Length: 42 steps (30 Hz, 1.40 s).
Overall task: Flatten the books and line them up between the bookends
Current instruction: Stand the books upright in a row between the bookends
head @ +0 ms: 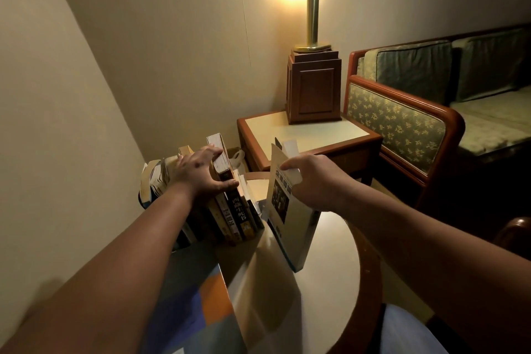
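Pale book [287,227] pinched by right hand [314,179] — left hand [201,172] presses row [240,217].

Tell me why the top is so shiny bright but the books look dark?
In the head view the lit lamp blows out into white glare; its light comes from behind, so the row of books and the book in the right hand turn shaded faces to the camera.
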Each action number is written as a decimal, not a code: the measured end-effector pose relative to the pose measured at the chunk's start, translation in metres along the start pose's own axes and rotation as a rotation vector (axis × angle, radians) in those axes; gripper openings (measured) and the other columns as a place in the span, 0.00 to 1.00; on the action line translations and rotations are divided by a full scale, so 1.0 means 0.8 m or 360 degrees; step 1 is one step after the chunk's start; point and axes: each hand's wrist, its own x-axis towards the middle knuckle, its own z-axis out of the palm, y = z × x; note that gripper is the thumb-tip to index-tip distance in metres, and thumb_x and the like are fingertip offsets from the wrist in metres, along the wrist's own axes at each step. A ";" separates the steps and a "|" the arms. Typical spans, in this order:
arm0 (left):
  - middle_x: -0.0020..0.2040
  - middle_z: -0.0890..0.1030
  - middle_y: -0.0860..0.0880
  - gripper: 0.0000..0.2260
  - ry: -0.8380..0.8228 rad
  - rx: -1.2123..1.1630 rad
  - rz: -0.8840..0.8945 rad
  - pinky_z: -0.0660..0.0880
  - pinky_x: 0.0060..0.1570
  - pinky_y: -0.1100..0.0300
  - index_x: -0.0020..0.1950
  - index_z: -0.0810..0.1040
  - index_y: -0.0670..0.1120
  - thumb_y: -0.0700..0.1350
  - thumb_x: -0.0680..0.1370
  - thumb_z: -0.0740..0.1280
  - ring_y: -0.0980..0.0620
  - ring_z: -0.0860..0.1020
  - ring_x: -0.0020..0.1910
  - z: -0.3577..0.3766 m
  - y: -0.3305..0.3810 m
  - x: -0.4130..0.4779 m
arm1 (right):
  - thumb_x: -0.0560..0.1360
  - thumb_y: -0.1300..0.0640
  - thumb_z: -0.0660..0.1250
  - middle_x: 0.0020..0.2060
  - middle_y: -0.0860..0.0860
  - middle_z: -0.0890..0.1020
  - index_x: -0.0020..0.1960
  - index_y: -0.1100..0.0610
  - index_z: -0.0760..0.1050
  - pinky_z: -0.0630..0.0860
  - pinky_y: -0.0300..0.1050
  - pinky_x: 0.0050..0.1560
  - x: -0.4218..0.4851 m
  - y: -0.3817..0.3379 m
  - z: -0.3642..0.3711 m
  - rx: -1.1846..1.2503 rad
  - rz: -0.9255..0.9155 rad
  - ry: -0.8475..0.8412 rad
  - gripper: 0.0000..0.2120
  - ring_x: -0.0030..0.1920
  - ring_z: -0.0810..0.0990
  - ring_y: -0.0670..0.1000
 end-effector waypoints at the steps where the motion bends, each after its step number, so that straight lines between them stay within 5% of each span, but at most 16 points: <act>1: 0.76 0.65 0.47 0.52 0.0004 -0.0005 0.0007 0.59 0.71 0.42 0.74 0.64 0.51 0.78 0.56 0.56 0.43 0.65 0.73 0.000 0.000 0.000 | 0.74 0.69 0.69 0.69 0.55 0.74 0.71 0.51 0.73 0.80 0.51 0.55 0.002 -0.003 -0.003 -0.0009 -0.0005 -0.0002 0.28 0.69 0.73 0.61; 10: 0.76 0.64 0.48 0.51 0.0029 0.0032 0.0005 0.58 0.72 0.42 0.74 0.63 0.53 0.79 0.57 0.54 0.42 0.65 0.73 0.003 -0.004 -0.001 | 0.75 0.67 0.69 0.70 0.53 0.73 0.69 0.50 0.75 0.81 0.48 0.51 0.006 -0.039 -0.031 -0.0115 -0.0084 -0.0076 0.25 0.69 0.73 0.60; 15: 0.77 0.63 0.48 0.47 0.0027 0.0016 0.0025 0.56 0.72 0.42 0.75 0.63 0.53 0.77 0.61 0.61 0.43 0.64 0.73 0.004 -0.006 -0.002 | 0.74 0.65 0.71 0.68 0.54 0.74 0.68 0.47 0.76 0.79 0.40 0.37 0.016 -0.062 -0.052 -0.0153 -0.0133 0.0021 0.26 0.64 0.77 0.59; 25: 0.77 0.63 0.49 0.41 0.0025 -0.0019 0.0000 0.52 0.74 0.41 0.75 0.62 0.54 0.68 0.67 0.70 0.44 0.63 0.74 0.004 -0.004 -0.001 | 0.72 0.65 0.73 0.66 0.56 0.76 0.68 0.50 0.76 0.80 0.47 0.49 0.067 -0.071 -0.055 -0.0228 -0.0108 0.0247 0.26 0.62 0.77 0.59; 31: 0.77 0.63 0.50 0.52 0.0034 -0.0038 0.0003 0.54 0.74 0.41 0.75 0.63 0.55 0.82 0.57 0.56 0.46 0.63 0.74 0.009 -0.011 0.002 | 0.74 0.68 0.69 0.67 0.56 0.75 0.69 0.51 0.74 0.79 0.50 0.53 0.099 -0.058 -0.006 -0.0222 -0.0014 0.0209 0.26 0.65 0.75 0.60; 34: 0.76 0.64 0.50 0.42 0.0072 -0.0040 0.0023 0.55 0.73 0.42 0.75 0.63 0.54 0.71 0.66 0.69 0.46 0.63 0.74 0.011 -0.011 0.003 | 0.74 0.69 0.68 0.66 0.57 0.76 0.69 0.54 0.75 0.79 0.49 0.54 0.110 -0.058 0.019 -0.0225 -0.0021 0.0192 0.25 0.64 0.76 0.60; 40: 0.76 0.64 0.50 0.46 0.0055 -0.0060 0.0003 0.55 0.73 0.42 0.74 0.63 0.54 0.75 0.60 0.60 0.46 0.63 0.73 0.009 -0.009 0.002 | 0.78 0.63 0.65 0.56 0.55 0.81 0.61 0.56 0.79 0.75 0.40 0.45 0.135 -0.057 0.061 -0.0191 -0.0047 0.0082 0.13 0.54 0.80 0.56; 42: 0.76 0.64 0.50 0.43 0.0056 -0.0080 -0.0012 0.55 0.73 0.41 0.74 0.63 0.54 0.70 0.63 0.66 0.45 0.63 0.73 0.009 -0.010 0.003 | 0.80 0.60 0.62 0.50 0.53 0.83 0.54 0.54 0.81 0.77 0.43 0.41 0.146 -0.056 0.075 -0.0192 -0.0052 0.0053 0.09 0.48 0.81 0.55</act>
